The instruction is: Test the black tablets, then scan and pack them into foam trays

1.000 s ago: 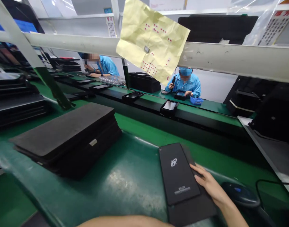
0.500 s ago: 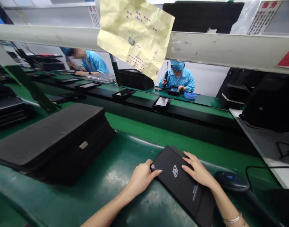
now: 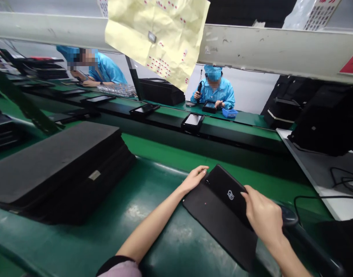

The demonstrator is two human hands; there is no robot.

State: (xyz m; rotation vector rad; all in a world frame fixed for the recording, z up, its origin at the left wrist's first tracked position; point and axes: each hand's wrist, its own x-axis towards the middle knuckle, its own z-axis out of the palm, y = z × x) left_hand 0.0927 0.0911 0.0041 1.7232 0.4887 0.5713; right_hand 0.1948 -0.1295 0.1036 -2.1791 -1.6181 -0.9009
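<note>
A black tablet (image 3: 230, 194) with a white logo on its back is tilted up along its right long edge, above a flat black cover or pad (image 3: 219, 219) on the green mat (image 3: 165, 231). My right hand (image 3: 264, 215) grips the tablet's right edge, thumb on the back and fingers hidden behind. At the upper left corner of the black cover, my left hand (image 3: 195, 179) has its fingers bent together near the tablet's camera end; what it pinches there is too small to make out.
A tall stack of black pads (image 3: 58, 165) stands at the left. A dark handheld scanner (image 3: 312, 246) with a cable lies at the right. Devices in black trays (image 3: 193, 120) line the belt ahead. Two people in blue work beyond, under a shelf beam with yellow paper (image 3: 165, 34).
The tablet has tilted up and shifted right, uncovering the black cover. My right hand has moved from lying spread on it to gripping its right edge. My left hand has moved up and right.
</note>
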